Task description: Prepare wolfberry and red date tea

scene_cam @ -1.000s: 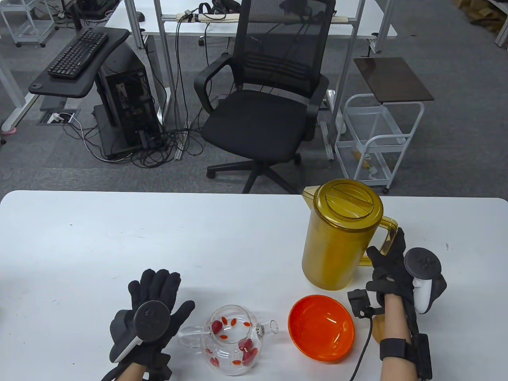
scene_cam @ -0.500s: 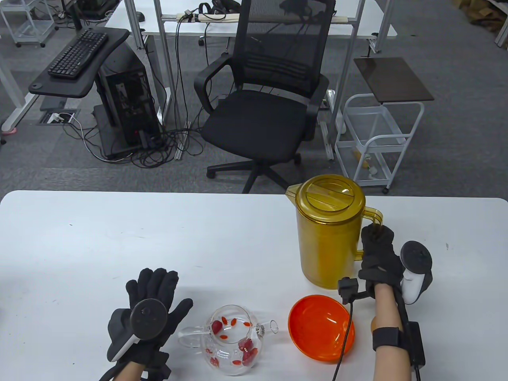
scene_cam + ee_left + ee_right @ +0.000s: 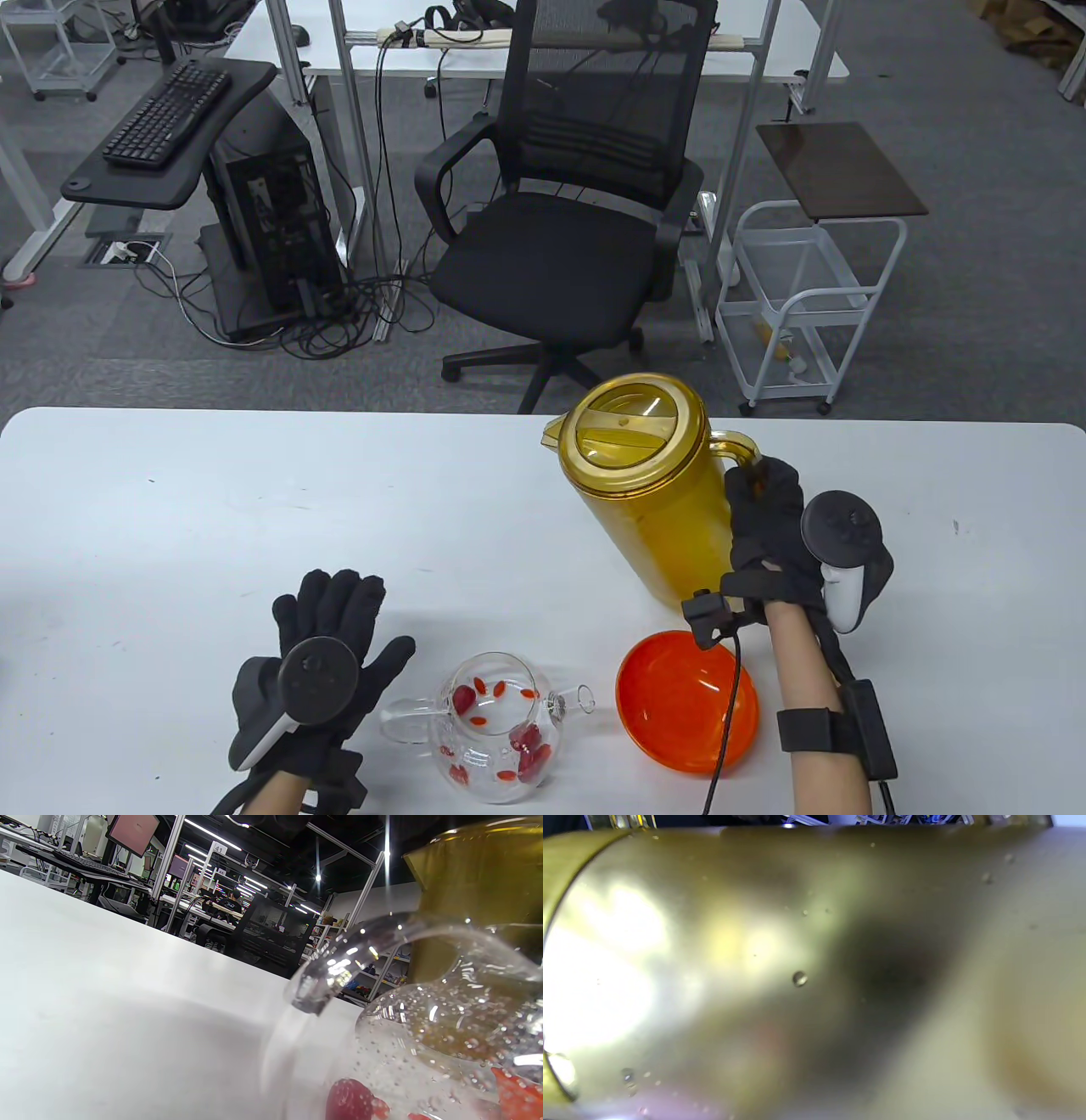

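Pitcher (image 3: pixel 653 501) in amber plastic is tilting toward the glass teapot (image 3: pixel 496 726) of dates and wolfberries: your right hand (image 3: pixel 768 535) is gripping its handle for pouring, while your left hand (image 3: pixel 327 662) is lying flat, fingers spread, beside the teapot's handle, gripping nothing.
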Motion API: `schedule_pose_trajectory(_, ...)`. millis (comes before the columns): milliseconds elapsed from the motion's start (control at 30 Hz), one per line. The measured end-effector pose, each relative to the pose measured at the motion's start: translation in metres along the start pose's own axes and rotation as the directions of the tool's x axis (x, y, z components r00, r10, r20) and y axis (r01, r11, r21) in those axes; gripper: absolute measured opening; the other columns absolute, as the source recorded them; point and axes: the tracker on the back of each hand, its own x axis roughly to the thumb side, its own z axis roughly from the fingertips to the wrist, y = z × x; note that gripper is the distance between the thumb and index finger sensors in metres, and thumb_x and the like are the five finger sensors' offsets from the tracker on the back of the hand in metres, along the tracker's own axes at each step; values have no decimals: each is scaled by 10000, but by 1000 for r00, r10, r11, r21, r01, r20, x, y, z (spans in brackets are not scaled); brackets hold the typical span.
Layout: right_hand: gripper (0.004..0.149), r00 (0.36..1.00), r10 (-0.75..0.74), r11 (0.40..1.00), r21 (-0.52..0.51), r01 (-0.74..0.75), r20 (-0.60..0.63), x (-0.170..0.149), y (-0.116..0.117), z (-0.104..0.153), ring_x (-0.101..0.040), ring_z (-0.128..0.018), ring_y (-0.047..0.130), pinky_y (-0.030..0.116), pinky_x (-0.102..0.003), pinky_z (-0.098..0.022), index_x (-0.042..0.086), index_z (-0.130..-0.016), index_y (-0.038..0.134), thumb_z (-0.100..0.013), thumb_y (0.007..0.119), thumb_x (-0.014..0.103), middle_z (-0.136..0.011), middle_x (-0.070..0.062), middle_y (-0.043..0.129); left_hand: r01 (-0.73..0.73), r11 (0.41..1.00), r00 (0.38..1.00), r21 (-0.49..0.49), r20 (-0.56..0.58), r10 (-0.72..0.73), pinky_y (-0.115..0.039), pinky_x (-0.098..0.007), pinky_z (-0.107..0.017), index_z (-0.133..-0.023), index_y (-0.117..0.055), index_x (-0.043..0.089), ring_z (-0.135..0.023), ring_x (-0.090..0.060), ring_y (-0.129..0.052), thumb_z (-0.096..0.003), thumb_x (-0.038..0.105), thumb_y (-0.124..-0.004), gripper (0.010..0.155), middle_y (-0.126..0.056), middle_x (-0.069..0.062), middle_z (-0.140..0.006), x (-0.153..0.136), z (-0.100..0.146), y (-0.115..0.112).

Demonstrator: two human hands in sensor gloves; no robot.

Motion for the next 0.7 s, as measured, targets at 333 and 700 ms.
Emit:
schedule_pose_trajectory(333,423,985,120,991,50,-127,125,53,-7,25,-574,-890,437,481,-819,-553,202,-940,428,-583,612,335,-911,-260,475,2,1000,1000,12,30,-2,-77,-537,-796,-1186,-370,219,-1163,-457,-204,-558,611,-610,779,-359,-145,-1263,4,0,2)
schedule_pose_trajectory(700,430,930,268,958,37,-286,251,82,-7,63,-583,-881,482,484,-832,-540,196,-957,478,-578,645,309,-901,-269,519,17,1000,998,9,58,-17,-75,-537,-796,-1187,-367,224,-1163,-459,-200,-557,616,-606,780,-355,-146,-1264,10,0,1)
